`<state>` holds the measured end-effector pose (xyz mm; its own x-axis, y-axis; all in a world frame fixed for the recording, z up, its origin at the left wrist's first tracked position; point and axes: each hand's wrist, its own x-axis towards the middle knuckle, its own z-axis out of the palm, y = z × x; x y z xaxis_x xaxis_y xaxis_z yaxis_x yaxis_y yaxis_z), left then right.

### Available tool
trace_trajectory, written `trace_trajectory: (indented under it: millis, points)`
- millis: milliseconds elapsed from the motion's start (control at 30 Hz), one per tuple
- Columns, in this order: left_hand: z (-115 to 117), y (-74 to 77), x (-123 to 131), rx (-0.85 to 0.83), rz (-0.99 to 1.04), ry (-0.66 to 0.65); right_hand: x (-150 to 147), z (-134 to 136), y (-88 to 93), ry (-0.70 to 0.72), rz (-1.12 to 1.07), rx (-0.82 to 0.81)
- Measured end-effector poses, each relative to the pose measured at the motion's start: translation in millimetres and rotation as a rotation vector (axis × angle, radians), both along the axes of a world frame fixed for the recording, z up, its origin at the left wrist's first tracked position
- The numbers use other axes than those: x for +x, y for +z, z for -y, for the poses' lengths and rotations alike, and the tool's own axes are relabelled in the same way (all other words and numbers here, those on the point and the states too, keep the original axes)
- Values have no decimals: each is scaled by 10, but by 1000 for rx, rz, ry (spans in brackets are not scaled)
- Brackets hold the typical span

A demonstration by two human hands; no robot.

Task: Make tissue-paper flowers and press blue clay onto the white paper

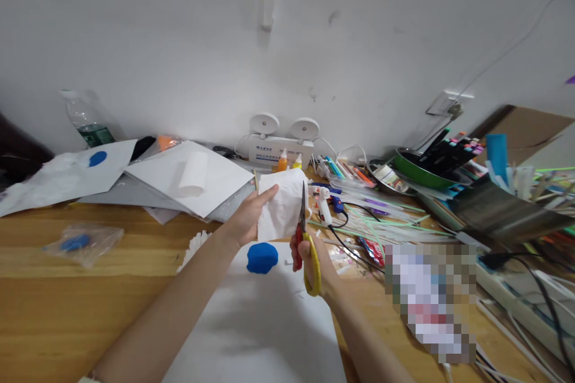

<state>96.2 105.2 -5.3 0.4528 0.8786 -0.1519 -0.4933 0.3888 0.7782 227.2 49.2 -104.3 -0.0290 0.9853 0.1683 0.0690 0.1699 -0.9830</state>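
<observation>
My left hand (pixel 248 217) pinches a folded piece of white paper (pixel 282 203) and holds it upright above the wooden table. My right hand (pixel 309 254) grips yellow-and-red-handled scissors (pixel 303 233), whose blades point up along the paper's right edge. Just below the paper a flat blue clay lump (pixel 262 257) lies at the top of a large white sheet (pixel 256 323) in front of me.
White sheets and a paper roll (pixel 193 175) are stacked at the back left, near a water bottle (pixel 85 116) and a plastic bag with blue clay (pixel 83 242). To the right lie a glue gun (pixel 324 206), straws, markers, a green bowl (pixel 415 170) and cables.
</observation>
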Motion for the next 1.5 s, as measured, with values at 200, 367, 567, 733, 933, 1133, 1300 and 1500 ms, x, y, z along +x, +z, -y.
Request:
trace_trajectory:
  millis: [200,367,567,733,933,1133,1300,1500]
  points:
    - [20,-6,8,61,-32,-4,-4,12,11,-21,19,52]
    - [53,9,34,84,-7,12,-11,54,90,-48,39,37]
    - [81,40,48,41,-16,43,-32,77,126,-85,56,10]
    - [68,19,43,43,-3,28,-33,74,123,-93,35,-4]
    - [61,10,43,43,-6,41,-44,90,161,-127,33,-8]
    - [57,3,32,56,-5,33,-51,87,151,-159,65,-28]
    - [36,5,17,66,20,7,-23,66,141,-160,78,-63]
    - [33,-2,9,61,-3,9,-23,68,124,-114,27,-89]
